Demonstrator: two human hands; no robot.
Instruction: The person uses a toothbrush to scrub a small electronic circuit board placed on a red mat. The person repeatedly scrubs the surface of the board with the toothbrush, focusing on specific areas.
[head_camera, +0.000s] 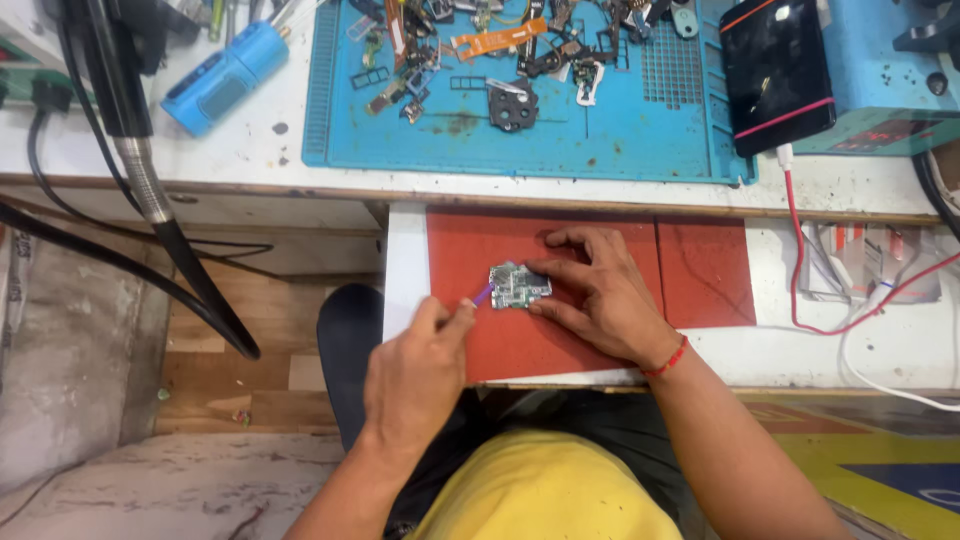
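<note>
A small circuit board lay flat on a red mat, right between the person's 2 hands. The right hand rested on the mat just right of the board, fingers spread and curved, the thumb and 2 fingertips touching the board's right edge and pinning it in place without lifting it. The left hand sat below and to the left of the board, closed in a pinch around a thin purple tool, whose tip reached the board's left edge. A red thread bracelet circled the right wrist.

The mat covered a white pull-out shelf under both hands. Beyond the fingertips, farther from the person, stood a white workbench carrying a blue work mat strewn with small phone parts, among them an orange flex ribbon and a dark round piece. Up and to the right of the right hand lay a black phone with a pink band across it, and a red cable ran down from it past the right side of that hand. A white cable curled nearby. Up and left of the left hand lay a blue cylindrical tool, and a black hose with a metal neck hung down well to the left. Below the hands showed the person's yellow shirt.
</note>
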